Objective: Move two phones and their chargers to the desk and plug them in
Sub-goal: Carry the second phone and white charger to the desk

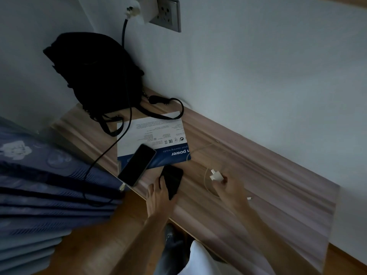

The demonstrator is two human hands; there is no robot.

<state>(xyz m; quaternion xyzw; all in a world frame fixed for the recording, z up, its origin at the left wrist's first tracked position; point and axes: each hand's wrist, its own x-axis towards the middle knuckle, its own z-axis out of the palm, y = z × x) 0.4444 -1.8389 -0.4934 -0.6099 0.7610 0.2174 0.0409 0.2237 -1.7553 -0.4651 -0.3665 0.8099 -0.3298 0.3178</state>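
Two dark phones lie on a long wooden shelf (258, 175) along the wall. The larger phone (137, 164) rests partly on a blue-and-white booklet (153, 133); a black cable (111, 149) runs from its lower end up to a white plug (135, 9) beside the wall socket. My left hand (158, 195) grips the smaller black phone (172, 180) at the shelf's front edge. My right hand (228, 187) pinches a white charger plug (215, 175) just above the shelf. Its pale cable (206, 185) loops below, ending in a small connector (249, 198).
A black backpack (95, 76) stands in the corner at the shelf's far end, straps spilling onto the booklet. A grey wall socket (168, 14) sits high on the wall. Blue patterned bedding (39, 185) lies left of the shelf. Wooden floor shows below.
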